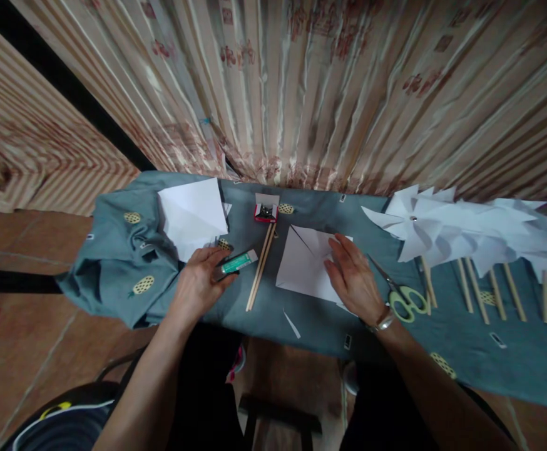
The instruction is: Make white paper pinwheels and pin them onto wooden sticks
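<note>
My left hand (199, 283) is closed around a short green-labelled glue stick (238, 262), tilted above the cloth. My right hand (354, 279) rests on the right side of a white paper square (304, 269), its fingers stretched out. Dark diagonal lines run in from the paper's corners; I cannot tell whether they are all cuts. Two thin wooden sticks (261, 269) lie between my hands. Beyond them stands an opened small red box (266, 213) with small dark metal pieces inside. Green-handled scissors (407, 300) lie just right of my right wrist.
More white paper sheets (193, 213) lie at the left. Overlapping white paper pinwheels (470, 228) on wooden sticks cover the right side. A thin paper scrap (291, 324) lies near the front edge. A grey-green cloth (320, 335) covers the table; a pleated curtain (278, 94) hangs behind.
</note>
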